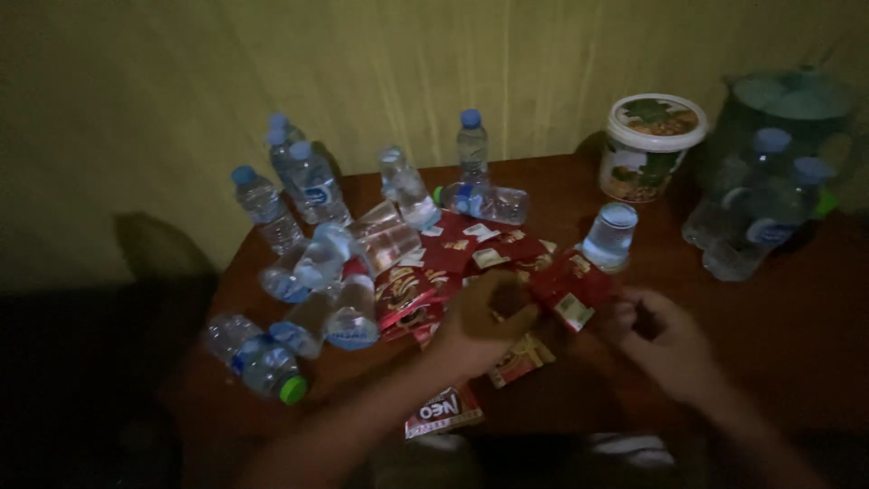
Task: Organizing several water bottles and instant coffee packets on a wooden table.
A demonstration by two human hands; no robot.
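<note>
Between both hands' grip (484, 321) (661, 340) sits a red sachet (570, 290).

- The left side of the surface (579, 195) is crowded by plastic water bottles (308, 263), some upright, some lying down; little room is left between them.
- The middle is covered by red sachets (471, 249), reaching to just in front of the hands.
- Open room is seen on the right front of the surface, beside the right hand (665, 340).
- The back right is blocked by a lidded tub (650, 145), a clear cup (611, 235) and a bag of bottles (769, 199).
</note>
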